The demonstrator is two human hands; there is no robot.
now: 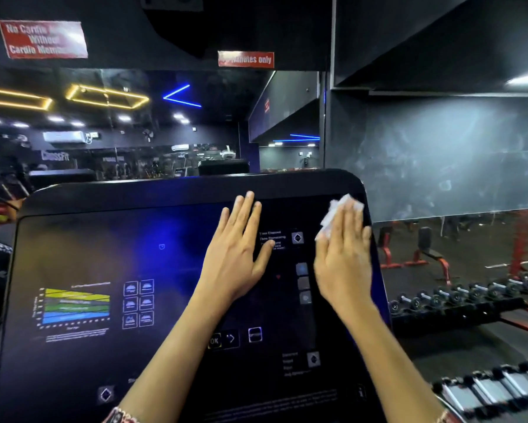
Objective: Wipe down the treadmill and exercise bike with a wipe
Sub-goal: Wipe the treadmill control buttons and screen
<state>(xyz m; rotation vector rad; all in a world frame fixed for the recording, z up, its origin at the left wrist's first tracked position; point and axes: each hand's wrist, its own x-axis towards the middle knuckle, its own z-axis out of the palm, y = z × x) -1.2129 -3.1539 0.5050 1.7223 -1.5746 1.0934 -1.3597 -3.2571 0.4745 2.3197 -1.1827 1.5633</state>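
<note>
A large black treadmill console (110, 239) fills the lower view, with a coloured chart and icon buttons printed on its glossy panel. My left hand (236, 254) lies flat on the panel near its upper middle, fingers straight. My right hand (345, 257) presses a crumpled white wipe (333, 216) flat against the console's upper right corner, fingers straight over it. The exercise bike is not in view.
A rack of dumbbells (458, 300) stands to the right, with more dumbbells (494, 386) nearer at the lower right. Red weight benches (424, 251) stand beyond. A mirrored wall (134, 132) rises behind the console, with red signs above.
</note>
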